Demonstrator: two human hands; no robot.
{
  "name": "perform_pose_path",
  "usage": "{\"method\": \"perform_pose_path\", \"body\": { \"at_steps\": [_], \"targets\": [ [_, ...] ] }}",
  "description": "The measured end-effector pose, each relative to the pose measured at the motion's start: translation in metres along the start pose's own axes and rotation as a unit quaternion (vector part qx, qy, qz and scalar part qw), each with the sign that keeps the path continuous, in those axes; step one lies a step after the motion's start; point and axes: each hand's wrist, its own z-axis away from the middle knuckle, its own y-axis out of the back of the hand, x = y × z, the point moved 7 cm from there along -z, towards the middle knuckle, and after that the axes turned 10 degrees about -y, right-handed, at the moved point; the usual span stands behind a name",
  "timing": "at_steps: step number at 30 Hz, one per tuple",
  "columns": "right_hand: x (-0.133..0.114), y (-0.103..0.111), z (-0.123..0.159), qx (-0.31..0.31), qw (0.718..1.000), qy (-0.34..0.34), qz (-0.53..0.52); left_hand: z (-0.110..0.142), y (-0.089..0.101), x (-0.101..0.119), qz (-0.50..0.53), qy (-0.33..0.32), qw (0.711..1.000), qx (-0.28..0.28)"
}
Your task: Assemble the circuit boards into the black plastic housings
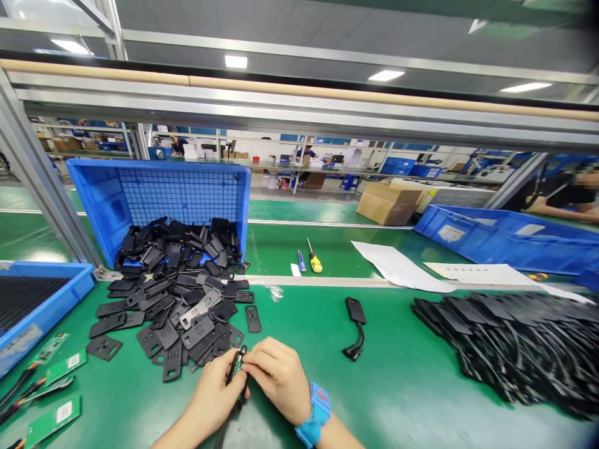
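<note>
My left hand is closed around a black plastic housing with a green circuit board in it, held tilted over the green table. A black cable trails from it toward the bottom edge. The fingers of my right hand, with a blue wristband, pinch at the right side of the same housing. Whether they hold a separate small part is hidden. Just beyond my hands lies a heap of flat black plastic covers. To the right a finished-looking black module with a short cable lies alone.
A tipped blue crate spills black parts at the back left. Green circuit boards lie beside a blue tray at left. A blue utility knife, yellow screwdriver and paper lie behind. Cabled black modules are piled right.
</note>
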Motion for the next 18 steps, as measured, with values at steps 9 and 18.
{"method": "perform_pose_path", "body": {
  "at_steps": [9, 18],
  "targets": [
    [0.001, -0.001, 0.003, 0.008, 1.000, 0.000, -0.003, 0.001, -0.001, -0.001, -0.023, 0.005, 1.000, 0.001],
    [0.011, -0.005, 0.002, -0.034, 0.996, -0.057, -0.056, 0.003, -0.001, 0.002, -0.042, 0.010, 0.999, -0.007]
  ]
}}
